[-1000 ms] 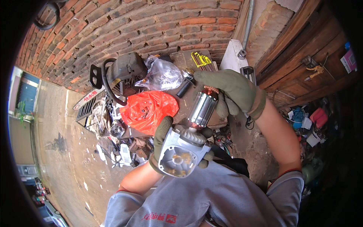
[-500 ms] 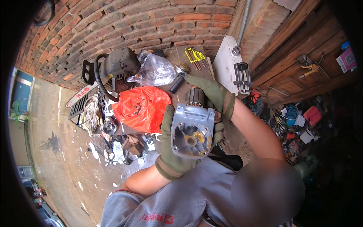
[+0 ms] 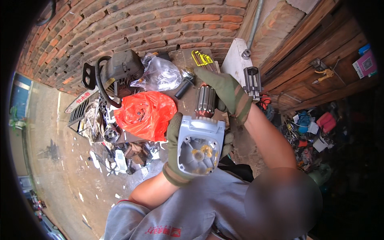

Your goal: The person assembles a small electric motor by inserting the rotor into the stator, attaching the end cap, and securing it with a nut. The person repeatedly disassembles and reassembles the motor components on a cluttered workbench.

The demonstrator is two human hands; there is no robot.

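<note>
My left hand (image 3: 176, 166), in a green glove, is closed round a pale grey metal gear housing (image 3: 200, 127). Its open round cavity faces me, with yellowish grease inside. Out of the housing's far side sticks a motor armature (image 3: 205, 99) with dark ribbed sides and copper windings. My right hand (image 3: 224, 90), gloved as well, grips the armature's far end; its fingertips are partly hidden. A dark cylindrical tool handle (image 3: 184, 88) with a metal head lies on the bench just left of that hand.
On the bench are a red plastic bag (image 3: 146, 114) with small parts, a clear bag (image 3: 162, 74), a chainsaw (image 3: 122, 70) and a yellow hex key set (image 3: 202, 59). A white board with a clamp (image 3: 252, 82) stands at right. Clutter (image 3: 310, 128) covers the floor beyond my right arm.
More of the armature shows beyond the housing than before; my right hand has drawn it away from me. The housing has shifted slightly nearer and tilted.
</note>
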